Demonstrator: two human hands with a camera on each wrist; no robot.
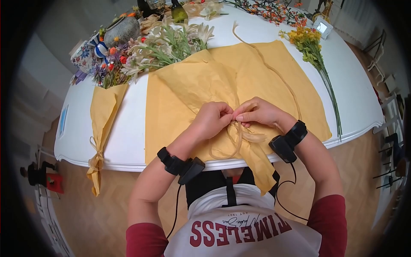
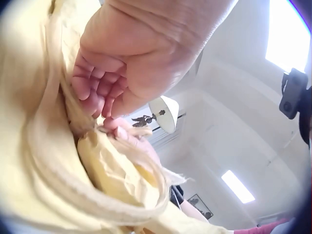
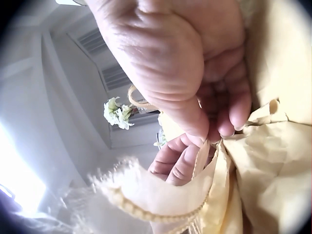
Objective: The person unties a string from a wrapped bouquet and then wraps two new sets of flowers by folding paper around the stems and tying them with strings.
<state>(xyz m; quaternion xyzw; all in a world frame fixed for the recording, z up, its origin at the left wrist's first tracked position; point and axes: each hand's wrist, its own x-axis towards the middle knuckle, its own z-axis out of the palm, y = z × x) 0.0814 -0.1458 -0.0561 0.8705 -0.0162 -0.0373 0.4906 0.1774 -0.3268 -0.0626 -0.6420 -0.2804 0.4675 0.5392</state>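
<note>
A bouquet of pale lilies (image 1: pixel 175 45) lies wrapped in yellow paper (image 1: pixel 192 81), its narrow paper end hanging past the table's front edge. At its gathered neck, both hands meet at a beige ribbon (image 1: pixel 254 137). My left hand (image 1: pixel 212 120) curls its fingers and pinches the ribbon close to the paper. Opposite it, my right hand (image 1: pixel 261 113) pinches the ribbon between thumb and fingers. A long ribbon loop (image 2: pixel 39 141) droops below the left hand in the left wrist view. In the right wrist view, a frayed sheer ribbon end (image 3: pixel 146 190) hangs under the thumb. Fingers partly hide the knot area.
A smaller wrapped bouquet (image 1: pixel 105 111) lies at the left, tied near its base. Yellow-flowered stems (image 1: pixel 319 60) lie at the right. A grey pot (image 1: pixel 122 32), a green bottle (image 1: pixel 179 13) and orange-berried branches (image 1: pixel 274 13) stand or lie along the back of the white table (image 1: pixel 351 94).
</note>
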